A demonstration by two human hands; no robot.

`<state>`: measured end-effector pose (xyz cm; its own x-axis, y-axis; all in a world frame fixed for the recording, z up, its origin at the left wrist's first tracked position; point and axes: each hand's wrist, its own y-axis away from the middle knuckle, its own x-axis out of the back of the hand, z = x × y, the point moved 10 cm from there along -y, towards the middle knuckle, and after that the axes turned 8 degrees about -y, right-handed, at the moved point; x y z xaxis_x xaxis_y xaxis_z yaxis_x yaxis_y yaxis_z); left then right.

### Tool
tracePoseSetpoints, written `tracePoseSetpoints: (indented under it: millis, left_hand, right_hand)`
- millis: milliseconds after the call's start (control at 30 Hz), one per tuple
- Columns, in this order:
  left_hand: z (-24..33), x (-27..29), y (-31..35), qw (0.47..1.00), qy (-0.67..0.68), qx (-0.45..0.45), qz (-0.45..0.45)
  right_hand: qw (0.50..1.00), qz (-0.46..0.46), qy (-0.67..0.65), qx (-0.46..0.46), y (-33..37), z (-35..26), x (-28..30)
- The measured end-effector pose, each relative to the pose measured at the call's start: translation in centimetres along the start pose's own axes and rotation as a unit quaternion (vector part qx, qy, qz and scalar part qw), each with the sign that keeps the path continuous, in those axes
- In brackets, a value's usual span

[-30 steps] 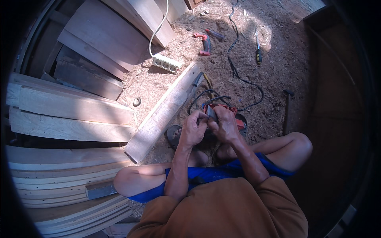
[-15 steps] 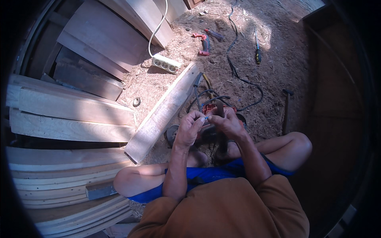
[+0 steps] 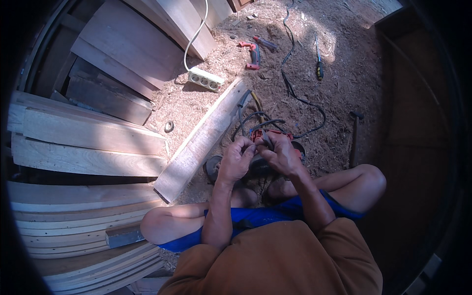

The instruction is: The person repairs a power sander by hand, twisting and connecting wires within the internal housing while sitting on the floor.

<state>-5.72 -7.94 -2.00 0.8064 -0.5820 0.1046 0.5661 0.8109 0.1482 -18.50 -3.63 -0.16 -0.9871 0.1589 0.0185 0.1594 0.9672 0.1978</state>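
Note:
My left hand (image 3: 237, 161) is closed in a pinch, its fingertips meeting those of my right hand (image 3: 283, 156). What the left pinches is too small and covered to make out. In my right fist sits a dark, flat, blade-like tool (image 3: 267, 141), its end showing above the thumb; the rest is hidden by the hand. Just beyond and below both hands lies a red and black power tool (image 3: 256, 132) on the ground between my feet, partly covered by my hands. A dark cable (image 3: 242, 112) loops out of its far side.
A wooden plank (image 3: 201, 140) lies slantwise at the left, near stacked boards (image 3: 88, 142). A socket strip (image 3: 205, 79), a tape roll (image 3: 169, 126), a red-black handle piece (image 3: 254, 56), a screwdriver (image 3: 319, 64) and a hammer (image 3: 355, 140) lie on the shaving-strewn ground.
The dark tool in my right hand has tilted, and less of it shows. A small blue bit between my fingertips is no longer visible. My left hand has barely moved.

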Motion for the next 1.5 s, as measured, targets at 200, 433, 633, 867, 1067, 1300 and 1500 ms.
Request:
tracePoseSetpoints:
  millis: [200,433,633,867,1067,1300,1500]
  left_hand:
    - [0.9,0.3,0.3,0.989,-0.141,0.036,-0.017]
    - [0.1,-0.4,0.0,0.998,-0.062,0.025,-0.015]
    - [-0.1,-1.0,-0.3,0.998,0.043,0.028,-0.042]
    - [-1.5,-1.1,-0.1,0.998,0.057,0.003,-0.041]
    - [-0.7,-1.2,0.2,0.990,0.125,0.020,-0.062]
    - [0.3,-1.5,0.0,0.994,0.092,-0.009,-0.063]
    - [-0.9,-1.0,-0.1,0.999,0.029,0.008,-0.042]
  right_hand:
    - [0.985,0.019,0.169,0.026,0.3,-1.8,-0.1]
    - [0.951,0.043,0.270,0.147,0.8,-2.3,-1.1]
    - [0.963,0.075,0.228,0.124,0.5,-2.9,-0.4]
    - [0.986,-0.005,-0.134,-0.104,-0.1,2.1,-0.1]
    - [0.983,-0.032,-0.136,-0.123,0.3,0.1,0.4]
    - [0.985,-0.027,-0.162,-0.058,-0.1,-0.1,1.0]
    - [0.998,-0.039,-0.014,-0.052,0.0,-0.6,0.6]
